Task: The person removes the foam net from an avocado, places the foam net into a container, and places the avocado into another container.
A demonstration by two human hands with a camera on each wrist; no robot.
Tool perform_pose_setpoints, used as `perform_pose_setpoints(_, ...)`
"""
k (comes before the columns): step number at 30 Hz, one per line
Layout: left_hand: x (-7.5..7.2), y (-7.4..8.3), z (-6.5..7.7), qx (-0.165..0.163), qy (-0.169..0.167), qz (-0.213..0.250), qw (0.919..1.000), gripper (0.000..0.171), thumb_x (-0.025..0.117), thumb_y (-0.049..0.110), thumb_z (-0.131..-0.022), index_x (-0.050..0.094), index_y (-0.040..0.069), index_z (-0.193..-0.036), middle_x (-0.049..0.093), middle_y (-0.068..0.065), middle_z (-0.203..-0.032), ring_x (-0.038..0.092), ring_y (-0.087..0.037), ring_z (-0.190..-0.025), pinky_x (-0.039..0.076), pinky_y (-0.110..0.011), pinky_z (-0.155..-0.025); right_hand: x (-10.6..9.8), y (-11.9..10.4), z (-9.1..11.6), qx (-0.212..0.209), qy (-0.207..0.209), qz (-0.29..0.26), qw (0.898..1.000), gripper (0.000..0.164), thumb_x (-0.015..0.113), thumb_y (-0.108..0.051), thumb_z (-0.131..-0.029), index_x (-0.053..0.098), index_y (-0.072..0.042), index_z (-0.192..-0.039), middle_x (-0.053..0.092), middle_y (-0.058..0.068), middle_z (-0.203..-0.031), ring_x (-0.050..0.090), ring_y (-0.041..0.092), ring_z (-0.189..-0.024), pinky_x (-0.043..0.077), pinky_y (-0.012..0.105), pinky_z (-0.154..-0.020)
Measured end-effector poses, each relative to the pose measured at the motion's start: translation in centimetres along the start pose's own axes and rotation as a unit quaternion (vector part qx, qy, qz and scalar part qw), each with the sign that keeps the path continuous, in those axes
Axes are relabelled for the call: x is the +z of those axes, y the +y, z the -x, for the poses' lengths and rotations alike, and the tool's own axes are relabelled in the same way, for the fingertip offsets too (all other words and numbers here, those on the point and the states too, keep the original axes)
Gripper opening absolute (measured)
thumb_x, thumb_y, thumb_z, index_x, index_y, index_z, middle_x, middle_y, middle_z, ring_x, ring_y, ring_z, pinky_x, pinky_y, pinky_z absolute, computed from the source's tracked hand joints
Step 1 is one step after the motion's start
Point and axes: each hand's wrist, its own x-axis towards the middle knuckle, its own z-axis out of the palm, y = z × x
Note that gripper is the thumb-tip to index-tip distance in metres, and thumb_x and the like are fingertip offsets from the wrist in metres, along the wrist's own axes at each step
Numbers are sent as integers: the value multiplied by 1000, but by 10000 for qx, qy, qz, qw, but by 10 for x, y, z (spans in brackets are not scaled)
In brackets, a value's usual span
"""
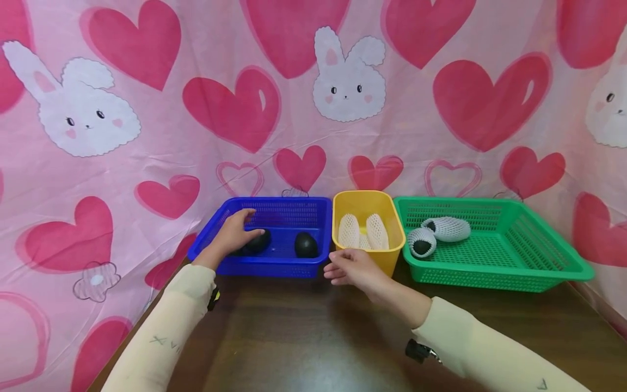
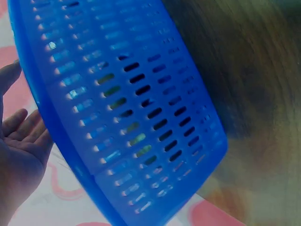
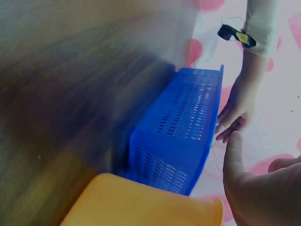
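1. A blue perforated plastic basket [image 3: 176, 125] sits on the dark wooden tabletop [image 3: 70, 70].
2. Beside the basket's near end stands a yellow plastic bin [image 3: 141, 205].
3. By the basket's rim I see the left hand [image 3: 239, 106], its cream sleeve [image 3: 261, 23] and black wrist device [image 3: 236, 36].
4. Nearer me than the basket, the right hand [image 3: 265, 190] extends one finger.
5. Behind the basket hangs pink-patterned cloth [image 3: 280, 113].

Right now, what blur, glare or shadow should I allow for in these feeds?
Head: mostly crisp, pale sheen on the near table, dark shadow below the right hand; left wrist: soft and hazy, bluish tint on the left hand, wood grain blurred; right wrist: backdrop washed out bright, table dark beside the blue basket.
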Motion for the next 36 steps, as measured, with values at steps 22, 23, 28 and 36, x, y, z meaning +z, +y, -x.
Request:
perform_pose_setpoints(22,12,59,10,734,-244,441,9960,59,77,22,-84,52,-2,-133,60,-18,-124,58,-32,-114,45,-47,-96,-55,-31,15,-714,378,597,9949,36,54,-24,-101,56,7,-119,66,20,-106,65,35,-103,53,39,-85)
perform_pose_setpoints(23,12,61,11,754,-257,467,9957,59,77,22,-85,53,-1,-133,60,-18,-125,58,-32,-115,45,-46,-96,-58,-32,16,-743,403,634,9944,37,54,-24,-101,56,7,-119,66,20,-106,64,35,-103,53,39,-85)
perform_pose_setpoints(28,15,73,13,878,-349,610,9937,57,77,21,-85,53,-1,-132,60,-17,-127,57,-31,-116,45,-45,-97,-73,-36,19,-711,613,831,9921,45,58,-32,-98,54,6,-122,66,19,-109,64,33,-104,51,40,-87)
perform_pose_setpoints(36,20,95,19,1219,-492,854,9876,56,77,20,-85,54,-2,-131,59,-17,-129,57,-29,-119,44,-42,-98,-96,-39,25,-816,695,1027,9889,49,56,-34,-99,51,7,-125,65,19,-112,66,25,-100,51,39,-87)
